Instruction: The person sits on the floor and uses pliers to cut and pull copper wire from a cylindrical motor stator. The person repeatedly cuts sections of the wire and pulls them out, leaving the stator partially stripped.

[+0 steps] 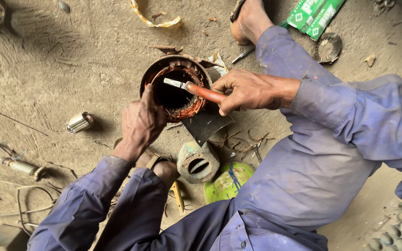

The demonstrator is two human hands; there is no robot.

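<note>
While my left hand (140, 122) steadies the motor shell (177, 87), my right grip (243, 90) holds the red-handled knife (196, 89); I scrape gently, sparing the copper.

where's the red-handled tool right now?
Head view, centre: the red-handled tool is gripped in the right hand, its metal tip reaching into the copper-wound motor stator on the dirt floor. The left hand grips the stator's near rim.

The dusty concrete floor (70, 60) carries a round motor stator (177, 87) with copper windings, a dark metal sheet (206, 124) beside it, a grey hollow casting (197, 162), a green cap (226, 182), a small shiny cylinder (79, 122), green packets (316, 14), loose wires (29, 204) and scattered scraps.
</note>
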